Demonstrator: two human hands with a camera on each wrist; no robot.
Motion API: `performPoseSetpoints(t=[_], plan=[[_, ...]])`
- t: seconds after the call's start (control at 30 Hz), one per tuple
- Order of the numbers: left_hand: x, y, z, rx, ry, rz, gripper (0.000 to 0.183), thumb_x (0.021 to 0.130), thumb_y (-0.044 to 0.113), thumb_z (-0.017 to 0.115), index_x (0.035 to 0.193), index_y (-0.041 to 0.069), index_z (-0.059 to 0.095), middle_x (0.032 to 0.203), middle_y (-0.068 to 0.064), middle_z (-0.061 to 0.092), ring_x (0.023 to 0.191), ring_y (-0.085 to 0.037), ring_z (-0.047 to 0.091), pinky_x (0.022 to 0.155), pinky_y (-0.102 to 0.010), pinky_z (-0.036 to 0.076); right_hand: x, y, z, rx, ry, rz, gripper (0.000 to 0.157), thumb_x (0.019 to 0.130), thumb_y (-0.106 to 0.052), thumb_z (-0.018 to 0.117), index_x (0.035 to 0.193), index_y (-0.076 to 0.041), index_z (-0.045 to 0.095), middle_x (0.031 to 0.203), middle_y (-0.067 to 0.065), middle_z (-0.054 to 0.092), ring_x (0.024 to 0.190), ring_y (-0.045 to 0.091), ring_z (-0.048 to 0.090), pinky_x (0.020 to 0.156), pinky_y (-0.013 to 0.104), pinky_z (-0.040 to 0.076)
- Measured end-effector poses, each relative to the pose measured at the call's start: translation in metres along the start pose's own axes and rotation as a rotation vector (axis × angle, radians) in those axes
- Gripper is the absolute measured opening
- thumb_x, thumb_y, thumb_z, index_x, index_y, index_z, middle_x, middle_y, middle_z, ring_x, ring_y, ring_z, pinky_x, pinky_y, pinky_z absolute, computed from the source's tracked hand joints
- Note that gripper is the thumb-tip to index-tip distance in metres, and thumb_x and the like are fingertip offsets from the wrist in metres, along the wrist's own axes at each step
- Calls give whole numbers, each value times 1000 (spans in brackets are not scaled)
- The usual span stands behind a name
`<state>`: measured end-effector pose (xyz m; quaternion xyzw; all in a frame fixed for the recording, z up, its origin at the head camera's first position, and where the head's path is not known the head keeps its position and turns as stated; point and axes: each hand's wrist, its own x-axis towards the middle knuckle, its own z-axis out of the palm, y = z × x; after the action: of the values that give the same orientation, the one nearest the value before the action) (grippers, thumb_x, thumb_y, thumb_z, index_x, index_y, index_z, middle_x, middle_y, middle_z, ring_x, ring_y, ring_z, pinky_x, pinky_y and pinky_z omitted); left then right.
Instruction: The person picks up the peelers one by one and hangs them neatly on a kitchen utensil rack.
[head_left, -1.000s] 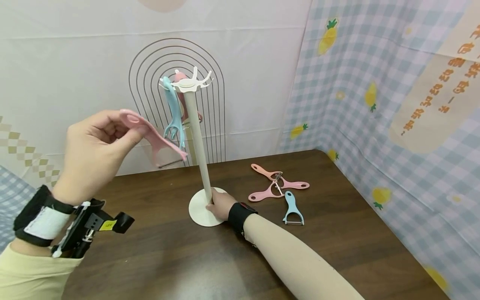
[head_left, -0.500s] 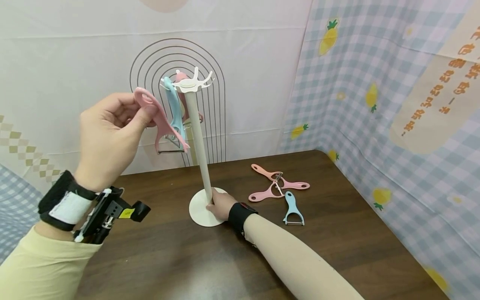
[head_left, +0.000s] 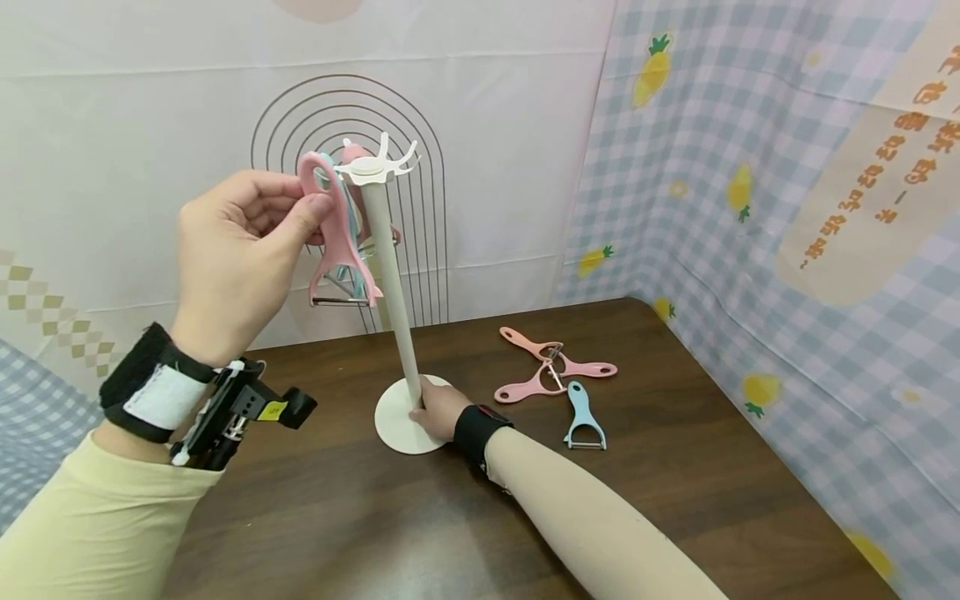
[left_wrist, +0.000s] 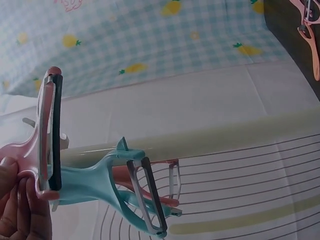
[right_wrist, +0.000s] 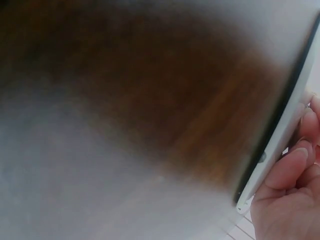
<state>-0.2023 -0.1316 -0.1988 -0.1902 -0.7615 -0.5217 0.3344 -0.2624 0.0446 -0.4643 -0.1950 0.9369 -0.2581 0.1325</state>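
A pink peeler (head_left: 341,240) is pinched in the left hand (head_left: 236,250), at seven o'clock from the hooked crown of a white stand (head_left: 395,287).
Its smooth plastic handle, pierced by an oval hole, is forked into a Y and bridged by a narrow blade; thumb and fingers are closed on it. The stand's slender round pole, set on a flat disc, is gripped low by the right hand (head_left: 442,408). A light-blue peeler (left_wrist: 85,185) is partly hidden behind the pink one.

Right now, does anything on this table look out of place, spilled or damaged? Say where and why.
Nothing spilled or broken shows. Only one spot looks untidy: right of the rack, an orange peeler and two pink peelers lie crowded head to head instead of lined up.
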Motion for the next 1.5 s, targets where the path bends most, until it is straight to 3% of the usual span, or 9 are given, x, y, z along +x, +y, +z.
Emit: performPoseSetpoints(t=[0.43,0.73,1.13,1.5], plan=[[4,2,6,28,-24,-29,22,86,19,75,97,1,73,79,0,71,68,-13,67,58,-20,47,1,1,1,-3,-6,-5,47,95,-24,64,135,-9,45,111,8,67,98,15,62,84,28,47],[0,-3,6,119,-59,-17,23,87,25,74,99,4,73,78,2,70,66,-14,64,53,-21,42,0,0,0,3,-19,3,47,96,-24,63,137,-9,44,111,7,67,98,14,62,86,29,46],[-5,-7,7,125,-93,-35,23,87,20,74,103,3,70,88,-1,69,75,-9,65,69,-17,48,3,3,2,-12,-14,-4,48,95,-24,64,137,-9,44,111,7,67,98,14,62,86,28,46],[-7,-10,8,135,-108,-35,23,89,19,71,105,3,68,91,-4,68,75,-12,63,66,-18,47,1,1,0,-15,-9,-8,46,96,-23,63,135,-8,45,110,8,67,98,15,62,85,28,46]])
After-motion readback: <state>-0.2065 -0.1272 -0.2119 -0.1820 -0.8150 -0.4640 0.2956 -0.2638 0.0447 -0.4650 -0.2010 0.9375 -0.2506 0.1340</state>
